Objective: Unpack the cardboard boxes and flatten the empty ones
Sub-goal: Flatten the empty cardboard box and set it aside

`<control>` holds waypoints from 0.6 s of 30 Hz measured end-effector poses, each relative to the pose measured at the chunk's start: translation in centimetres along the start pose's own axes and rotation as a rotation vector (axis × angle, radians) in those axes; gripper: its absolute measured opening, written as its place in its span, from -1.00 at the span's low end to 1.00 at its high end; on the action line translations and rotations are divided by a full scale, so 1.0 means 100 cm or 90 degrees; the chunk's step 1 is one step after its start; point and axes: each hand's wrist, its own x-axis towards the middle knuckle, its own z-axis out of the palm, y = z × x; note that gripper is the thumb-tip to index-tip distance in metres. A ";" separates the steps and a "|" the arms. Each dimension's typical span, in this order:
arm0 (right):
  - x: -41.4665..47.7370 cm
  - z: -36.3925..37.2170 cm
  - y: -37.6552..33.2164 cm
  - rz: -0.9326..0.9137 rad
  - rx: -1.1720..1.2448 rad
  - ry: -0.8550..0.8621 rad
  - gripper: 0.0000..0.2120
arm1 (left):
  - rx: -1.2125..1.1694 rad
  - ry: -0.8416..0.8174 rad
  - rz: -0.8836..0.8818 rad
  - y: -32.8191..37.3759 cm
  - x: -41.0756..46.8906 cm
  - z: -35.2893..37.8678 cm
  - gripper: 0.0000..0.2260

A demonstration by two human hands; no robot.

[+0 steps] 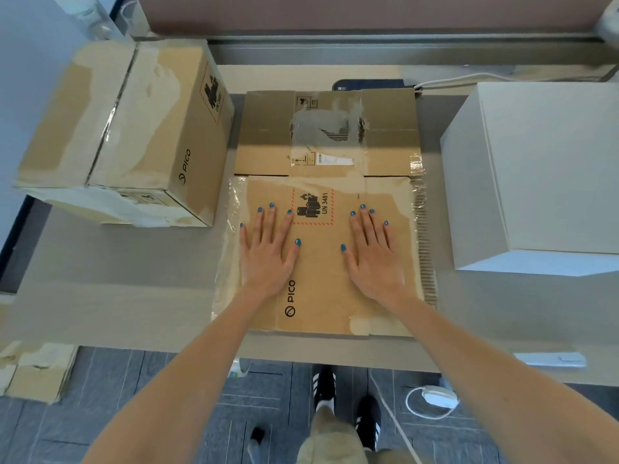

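One flattened box (321, 289) is counted on the table (134, 296). Two hands are laid flat upon it: one left hand (269, 252) and one right hand (375, 259). One upright brown box (127, 128) is found to its left, one white box (536, 175) to its right, one dark device (368, 84) behind it, and one pile of flat cardboard (33, 370) nearer and to its left.
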 end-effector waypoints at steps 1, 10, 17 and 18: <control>0.002 -0.004 0.002 -0.012 0.012 -0.004 -0.39 | -0.021 -0.007 0.005 0.000 0.002 -0.004 -0.41; 0.017 -0.036 0.021 0.352 0.113 0.051 -0.21 | -0.131 0.012 -0.287 -0.009 0.038 -0.049 -0.41; 0.039 -0.050 0.024 0.480 0.235 0.100 -0.11 | -0.172 -0.026 -0.404 -0.013 0.062 -0.069 -0.22; 0.041 -0.053 0.026 0.497 0.230 0.097 -0.13 | -0.172 -0.037 -0.421 -0.014 0.064 -0.072 -0.20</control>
